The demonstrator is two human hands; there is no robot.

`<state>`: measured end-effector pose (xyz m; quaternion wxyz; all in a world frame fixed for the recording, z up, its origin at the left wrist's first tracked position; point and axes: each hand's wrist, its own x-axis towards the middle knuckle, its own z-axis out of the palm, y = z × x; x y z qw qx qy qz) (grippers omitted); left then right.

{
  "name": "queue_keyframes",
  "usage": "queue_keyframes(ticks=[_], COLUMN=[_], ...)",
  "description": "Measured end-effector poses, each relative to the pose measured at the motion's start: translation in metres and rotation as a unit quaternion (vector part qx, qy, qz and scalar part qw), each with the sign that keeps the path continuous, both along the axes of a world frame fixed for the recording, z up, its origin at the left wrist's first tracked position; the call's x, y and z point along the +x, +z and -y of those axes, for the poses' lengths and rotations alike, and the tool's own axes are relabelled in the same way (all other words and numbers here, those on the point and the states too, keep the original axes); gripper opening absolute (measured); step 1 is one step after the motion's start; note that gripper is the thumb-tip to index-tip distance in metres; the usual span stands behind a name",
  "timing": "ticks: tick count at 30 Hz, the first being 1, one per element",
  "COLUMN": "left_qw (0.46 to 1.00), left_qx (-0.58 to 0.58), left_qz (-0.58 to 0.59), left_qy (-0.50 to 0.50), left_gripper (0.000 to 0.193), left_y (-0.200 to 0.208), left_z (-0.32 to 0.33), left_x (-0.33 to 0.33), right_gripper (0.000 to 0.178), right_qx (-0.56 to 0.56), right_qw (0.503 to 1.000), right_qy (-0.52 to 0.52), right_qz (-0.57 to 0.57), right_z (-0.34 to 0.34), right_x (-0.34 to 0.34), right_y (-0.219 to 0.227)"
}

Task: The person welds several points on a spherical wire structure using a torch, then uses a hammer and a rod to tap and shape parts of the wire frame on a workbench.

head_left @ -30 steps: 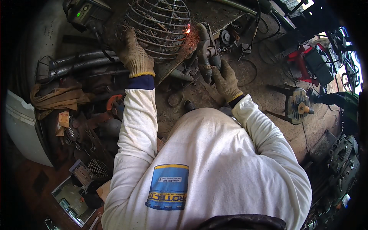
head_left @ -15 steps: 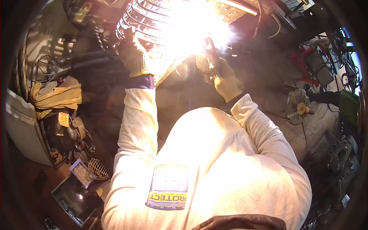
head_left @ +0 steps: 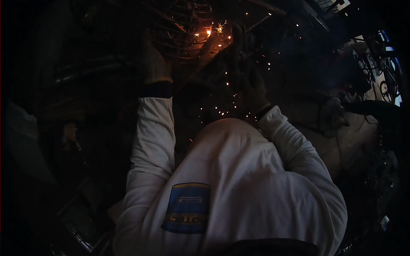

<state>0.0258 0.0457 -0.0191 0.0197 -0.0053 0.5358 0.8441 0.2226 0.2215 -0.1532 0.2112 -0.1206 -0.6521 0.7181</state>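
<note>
A wire cage [head_left: 185,26] of curved metal rods lies at the top of the view, dim apart from an orange glow at its right end. My left hand [head_left: 157,64], in a knitted work glove, is closed at the cage's near left edge; its fingertips sink into the dark. To the right, my gloved right hand [head_left: 253,85] is closed around a welding electrode holder [head_left: 239,40], seen only as a dark outline. Between the hands a small weld spot [head_left: 209,32] glows bright orange. Sparks [head_left: 227,83] scatter downward toward my white sleeves.
Most of the surroundings are very dark. A round-bodied power tool [head_left: 333,113] sits at the right. Faint cluttered metal parts [head_left: 380,170] lie beyond it. Daylight shows at the far right edge. At the lower left is a dark flat tray-like object [head_left: 81,222].
The blinding white arc has gone out, leaving a glowing spot and falling sparks. The whole scene has turned dark. Both arms stay in nearly the same place.
</note>
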Motion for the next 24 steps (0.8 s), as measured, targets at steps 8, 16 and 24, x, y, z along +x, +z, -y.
queue_keyframes(ticks=[8, 16, 24], left_qw=[0.965, 0.989, 0.955], left_qx=[-0.225, -0.085, -0.226], left_qz=[-0.113, 0.003, 0.133], left_qy=[0.069, 0.119, 0.14], left_gripper=[0.047, 0.052, 0.047], left_y=[-0.018, -0.008, 0.032], left_z=[0.015, 0.0, -0.016], left_x=[-0.008, -0.005, 0.014], right_gripper=[0.046, 0.044, 0.028], right_qx=[0.025, 0.057, 0.047], right_qw=[0.984, 0.993, 0.995], right_qy=[0.062, 0.028, 0.028], right_qz=[0.167, 0.102, 0.08], right_z=[-0.002, 0.001, 0.005], right_x=[-0.002, -0.002, -0.004], right_y=[0.013, 0.015, 0.016])
